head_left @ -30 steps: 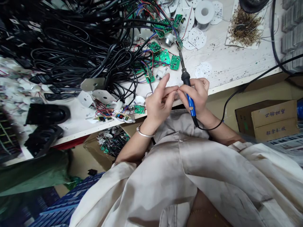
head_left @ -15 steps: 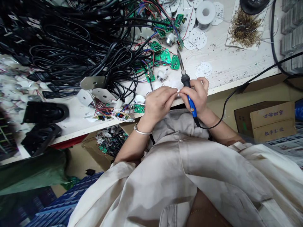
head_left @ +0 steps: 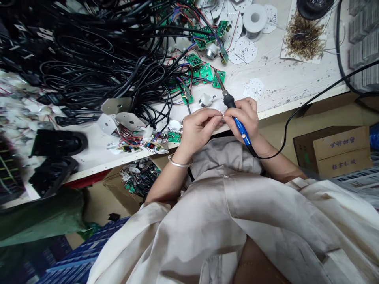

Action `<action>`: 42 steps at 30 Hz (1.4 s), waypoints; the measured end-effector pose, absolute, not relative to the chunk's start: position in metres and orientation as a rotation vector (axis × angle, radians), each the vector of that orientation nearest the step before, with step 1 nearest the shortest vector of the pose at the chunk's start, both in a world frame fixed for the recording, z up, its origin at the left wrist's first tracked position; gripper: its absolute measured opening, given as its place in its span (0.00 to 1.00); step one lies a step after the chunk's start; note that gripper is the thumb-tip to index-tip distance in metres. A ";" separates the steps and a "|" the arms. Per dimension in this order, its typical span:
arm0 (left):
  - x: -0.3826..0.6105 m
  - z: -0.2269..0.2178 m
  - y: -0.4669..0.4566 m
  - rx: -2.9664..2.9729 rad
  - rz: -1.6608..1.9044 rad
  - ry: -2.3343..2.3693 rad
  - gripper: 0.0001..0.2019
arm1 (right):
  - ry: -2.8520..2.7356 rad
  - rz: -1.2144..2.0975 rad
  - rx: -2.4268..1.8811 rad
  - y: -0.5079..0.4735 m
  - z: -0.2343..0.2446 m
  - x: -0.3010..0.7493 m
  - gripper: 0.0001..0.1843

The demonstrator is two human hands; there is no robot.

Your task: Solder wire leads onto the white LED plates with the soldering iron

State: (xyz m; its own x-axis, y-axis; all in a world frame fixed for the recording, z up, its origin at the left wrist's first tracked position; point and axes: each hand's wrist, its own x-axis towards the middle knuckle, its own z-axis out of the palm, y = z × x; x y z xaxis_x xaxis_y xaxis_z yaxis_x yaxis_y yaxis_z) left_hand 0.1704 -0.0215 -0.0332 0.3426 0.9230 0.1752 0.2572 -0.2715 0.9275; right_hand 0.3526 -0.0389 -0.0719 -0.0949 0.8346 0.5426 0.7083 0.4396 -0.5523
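Observation:
My right hand (head_left: 244, 118) grips a blue-handled soldering iron (head_left: 233, 110), its tip pointing up and left toward the green circuit boards (head_left: 207, 73). My left hand (head_left: 198, 128), with a silver bangle at the wrist, is closed, its fingertips pinched against the right hand's fingertips on something thin that I cannot make out. Both hands hover at the front edge of the white bench (head_left: 284, 85). A small white part (head_left: 205, 99) lies just beyond the left hand.
A big tangle of black cables (head_left: 89, 59) fills the bench's left half. A solder spool (head_left: 253, 15) and brown scraps on paper (head_left: 304, 33) sit at the back right. Cardboard boxes (head_left: 333, 152) stand at the right, blue crates (head_left: 77, 260) below left.
My left hand's fingers, stretched out a second ago, have curled into a pinch. The soldering iron has tilted left, its tip now nearer the green boards.

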 end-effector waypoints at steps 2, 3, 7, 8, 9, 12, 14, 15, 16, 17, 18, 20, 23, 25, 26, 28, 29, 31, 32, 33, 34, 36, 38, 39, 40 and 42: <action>0.171 -0.036 -0.023 1.636 0.971 1.032 0.14 | -1.832 0.174 -1.289 -0.038 -0.072 0.352 0.21; 0.172 -0.037 -0.024 1.610 0.981 1.027 0.14 | -1.830 0.165 -1.288 -0.038 -0.073 0.352 0.21; 0.175 -0.036 -0.026 1.598 1.015 1.045 0.14 | -1.847 0.158 -1.311 -0.038 -0.072 0.351 0.21; 0.176 -0.035 -0.026 1.596 1.022 1.053 0.15 | -1.849 0.161 -1.312 -0.039 -0.071 0.351 0.20; 0.177 -0.034 -0.027 1.592 1.030 1.058 0.15 | -1.849 0.164 -1.314 -0.039 -0.071 0.351 0.20; 0.180 -0.032 -0.028 1.570 1.056 1.055 0.15 | -1.840 0.159 -1.312 -0.039 -0.069 0.350 0.20; 0.182 -0.032 -0.028 1.541 1.078 1.044 0.14 | -1.819 0.141 -1.284 -0.039 -0.070 0.350 0.19; 0.183 -0.032 -0.028 1.531 1.086 1.043 0.14 | -1.811 0.134 -1.268 -0.039 -0.070 0.349 0.18; 0.184 -0.033 -0.028 1.530 1.089 1.045 0.14 | -1.808 0.134 -1.262 -0.038 -0.070 0.349 0.18; 0.184 -0.033 -0.028 1.544 1.092 1.052 0.14 | -1.811 0.142 -1.269 -0.038 -0.071 0.348 0.18; 0.184 -0.034 -0.028 1.584 1.095 1.068 0.14 | -1.819 0.158 -1.284 -0.038 -0.072 0.348 0.18; 0.182 -0.034 -0.027 1.765 1.110 1.131 0.13 | -1.835 0.198 -1.319 -0.038 -0.072 0.348 0.19; 0.178 -0.037 -0.026 2.156 1.136 1.238 0.09 | -1.805 0.219 -1.346 -0.039 -0.071 0.351 0.22; 0.176 -0.042 -0.026 2.328 1.134 1.287 0.06 | -1.755 0.227 -1.343 -0.042 -0.068 0.356 0.24; 0.176 -0.045 -0.026 2.375 1.130 1.313 0.05 | -1.724 0.237 -1.333 -0.044 -0.066 0.358 0.25; 0.176 -0.052 -0.027 2.433 1.112 1.377 0.03 | -1.645 0.283 -1.296 -0.050 -0.064 0.365 0.25; 0.177 -0.055 -0.027 2.448 1.094 1.411 0.03 | -1.600 0.315 -1.271 -0.054 -0.063 0.368 0.24; 0.179 -0.059 -0.025 2.455 1.056 1.469 0.03 | -1.514 0.380 -1.238 -0.061 -0.065 0.374 0.22; 0.180 -0.061 -0.024 2.446 1.041 1.492 0.03 | -1.474 0.413 -1.241 -0.064 -0.066 0.377 0.21; 0.181 -0.062 -0.024 2.435 1.032 1.507 0.03 | -1.431 0.442 -1.252 -0.066 -0.068 0.378 0.19; 0.181 -0.062 -0.023 2.424 1.033 1.511 0.03 | -1.379 0.461 -1.269 -0.067 -0.069 0.379 0.18; 0.180 -0.063 -0.022 2.409 1.041 1.503 0.04 | -1.265 0.492 -1.300 -0.067 -0.071 0.378 0.17; 0.179 -0.064 -0.022 2.392 1.026 1.492 0.05 | -1.181 0.513 -1.325 -0.066 -0.070 0.374 0.18; 0.178 -0.065 -0.023 2.378 1.013 1.494 0.05 | -1.166 0.519 -1.340 -0.065 -0.069 0.373 0.19; 0.177 -0.067 -0.023 2.362 1.001 1.502 0.06 | -1.170 0.526 -1.354 -0.064 -0.068 0.371 0.20; 0.177 -0.069 -0.024 2.325 0.996 1.522 0.06 | -1.203 0.533 -1.357 -0.064 -0.065 0.369 0.20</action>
